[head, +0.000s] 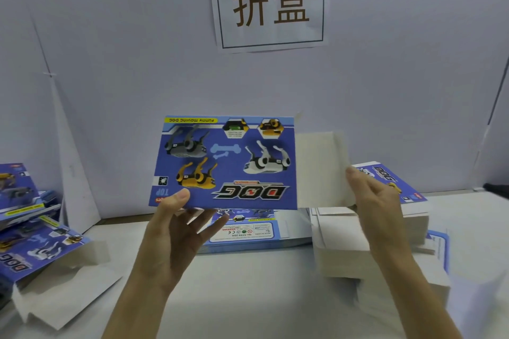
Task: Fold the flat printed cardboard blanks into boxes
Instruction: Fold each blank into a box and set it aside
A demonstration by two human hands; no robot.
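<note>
Blank (228, 162) is held up in the air over the table (261, 297), roughly above its back-centre, printed blue face toward the person and upside down ("DOG" reads inverted)

Left hand (176, 228) is clamped on the blank's lower-left corner: thumb on the printed face, fingers spread under and behind it. Looks like the anchor grip, keeping the main panel flat and steady

Right hand (380, 206) is on the outer edge of the white flap (319, 168), which sticks out from the blank's right side with its unprinted side showing. Fingertips touch the flap; the thumb is hidden, so a full pinch is likely but not confirmed. Probably set there to swing the flap along its crease

Judgement: early in this box, panel still flat, no walls up

Supply is within reach: flat stack (248, 231) at back-centre, directly under the held blank, and a taller right stack (385, 181) at the back-right with plain white layers in front of it. Left pile (35, 253) at the left edge holds blue pieces with white flaps out; whether they are finished cannot be told

Sign (270, 3) on the wall behind
</note>
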